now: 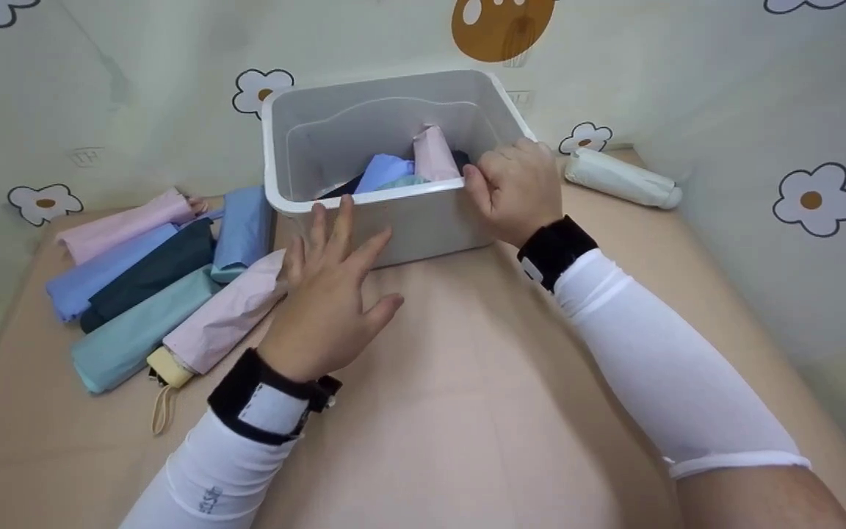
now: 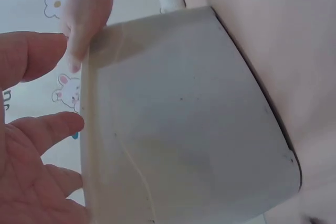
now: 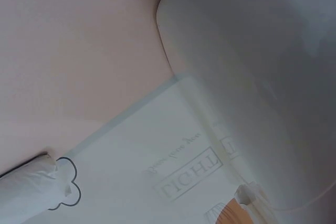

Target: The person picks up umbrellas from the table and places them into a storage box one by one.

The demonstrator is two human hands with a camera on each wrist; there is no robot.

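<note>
Grey bin at 12 o'clock on table; several folded umbrellas inside.
Right hand curls over bin's near-right rim, gripping it.
Left hand spread flat, fingers straight, at bin's front wall.
Six umbrellas lie at 9 o'clock, white umbrella at 2 o'clock, all outside bin.
Judgement: sorting partway.
</note>
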